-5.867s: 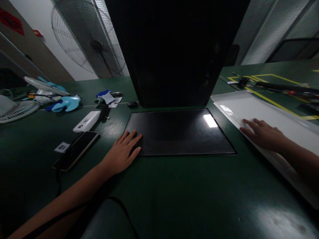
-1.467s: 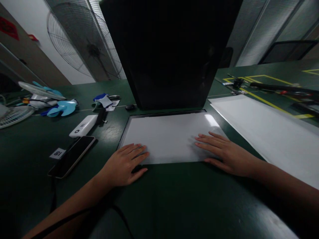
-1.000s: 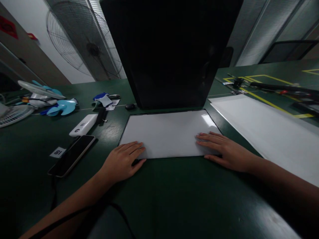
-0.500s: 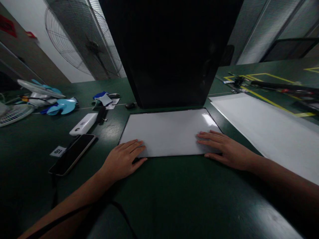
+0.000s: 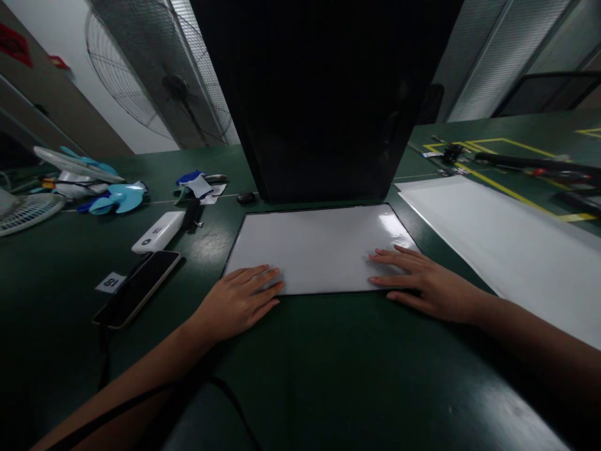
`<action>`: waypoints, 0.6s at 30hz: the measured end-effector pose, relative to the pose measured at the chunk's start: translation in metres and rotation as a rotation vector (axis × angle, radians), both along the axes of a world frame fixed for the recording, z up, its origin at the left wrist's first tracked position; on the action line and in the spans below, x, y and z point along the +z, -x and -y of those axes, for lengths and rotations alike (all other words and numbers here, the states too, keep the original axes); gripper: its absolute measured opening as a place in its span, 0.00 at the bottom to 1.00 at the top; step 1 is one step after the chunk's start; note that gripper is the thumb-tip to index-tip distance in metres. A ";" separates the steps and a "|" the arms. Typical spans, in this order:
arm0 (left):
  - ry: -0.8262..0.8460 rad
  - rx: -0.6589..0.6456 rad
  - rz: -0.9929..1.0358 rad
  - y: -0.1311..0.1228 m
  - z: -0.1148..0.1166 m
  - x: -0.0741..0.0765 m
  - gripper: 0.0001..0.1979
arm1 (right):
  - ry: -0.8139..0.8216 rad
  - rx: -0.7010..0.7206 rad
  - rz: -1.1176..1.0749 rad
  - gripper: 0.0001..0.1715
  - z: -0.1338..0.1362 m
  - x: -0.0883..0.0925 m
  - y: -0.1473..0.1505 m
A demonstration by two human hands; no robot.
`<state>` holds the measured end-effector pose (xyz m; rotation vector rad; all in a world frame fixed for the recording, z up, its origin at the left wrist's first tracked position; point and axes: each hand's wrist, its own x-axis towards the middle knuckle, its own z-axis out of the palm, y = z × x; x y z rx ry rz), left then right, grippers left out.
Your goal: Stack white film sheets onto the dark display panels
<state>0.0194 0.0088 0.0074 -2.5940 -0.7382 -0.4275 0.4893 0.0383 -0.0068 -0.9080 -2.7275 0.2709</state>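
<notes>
A glossy white panel with a thin dark edge (image 5: 319,247) lies flat on the green table (image 5: 319,369), right before a tall black panel (image 5: 323,106). My left hand (image 5: 241,300) rests open on its near left corner, fingers stretched flat and thumb along the near edge. On the near right corner lies my right hand (image 5: 417,285), also open, fingers spread across the white surface. Neither hand grips anything. The corners under my palms are hidden.
To the left are a phone (image 5: 138,291), a white box-like device (image 5: 159,232), a black binder clip (image 5: 192,216) and blue fan blades (image 5: 119,199). A large white sheet (image 5: 498,232) lies at right. A black strap (image 5: 230,394) hangs over my left forearm.
My left fingers have shifted slightly to the right on the panel, with the thumb closer to them. The right hand's fingers have spread a little more. The panel stays in place.
</notes>
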 end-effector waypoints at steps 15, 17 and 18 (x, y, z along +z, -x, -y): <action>0.007 -0.040 0.000 -0.002 0.001 0.007 0.16 | 0.010 -0.013 -0.009 0.31 -0.001 0.001 0.000; 0.001 -0.052 0.001 -0.001 0.002 0.009 0.15 | 0.006 -0.017 -0.002 0.32 -0.001 0.001 -0.002; 0.000 -0.056 0.002 0.000 0.002 0.010 0.15 | 0.006 -0.017 0.002 0.33 -0.001 0.001 -0.003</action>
